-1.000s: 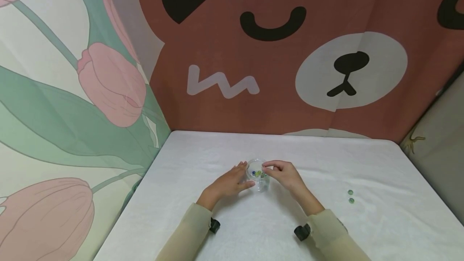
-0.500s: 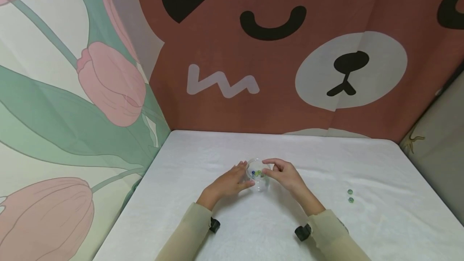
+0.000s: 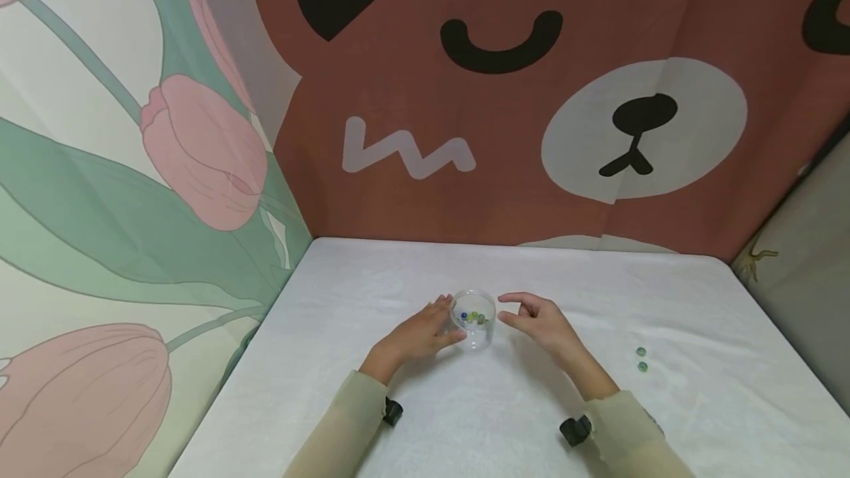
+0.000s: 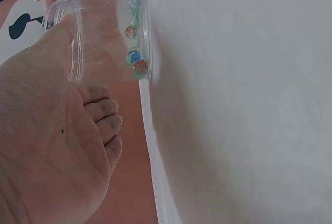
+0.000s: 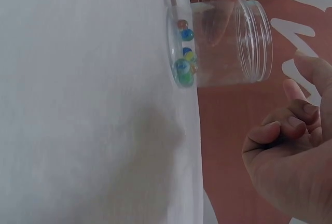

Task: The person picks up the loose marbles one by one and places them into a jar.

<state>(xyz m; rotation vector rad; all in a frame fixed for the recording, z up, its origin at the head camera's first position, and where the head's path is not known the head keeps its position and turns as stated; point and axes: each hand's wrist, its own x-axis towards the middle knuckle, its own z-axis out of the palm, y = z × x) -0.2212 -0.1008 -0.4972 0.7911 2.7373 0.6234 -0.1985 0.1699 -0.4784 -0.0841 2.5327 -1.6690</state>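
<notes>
A clear plastic jar (image 3: 474, 327) stands upright on the white cloth with no lid on it. Several glass marbles (image 3: 473, 316) lie on its bottom, blue, green, yellowish and reddish in the wrist views. My left hand (image 3: 421, 330) holds the jar from the left, its thumb at the near side and its fingertips towards the far side. Just right of the rim, apart from the jar, is my right hand (image 3: 541, 323). Its thumb and index finger are spread with nothing between them, while the other fingers (image 5: 285, 123) are bent.
Two green marbles (image 3: 641, 359) lie on the cloth to the right of my right hand. A white cloth (image 3: 531, 411) with some creases covers the table. Printed fabric walls (image 3: 505, 190) rise at the back and left, with another wall at the right.
My right hand has drawn back to the right from over the jar's rim, its thumb and index finger parting. The left hand and the jar stay in place.
</notes>
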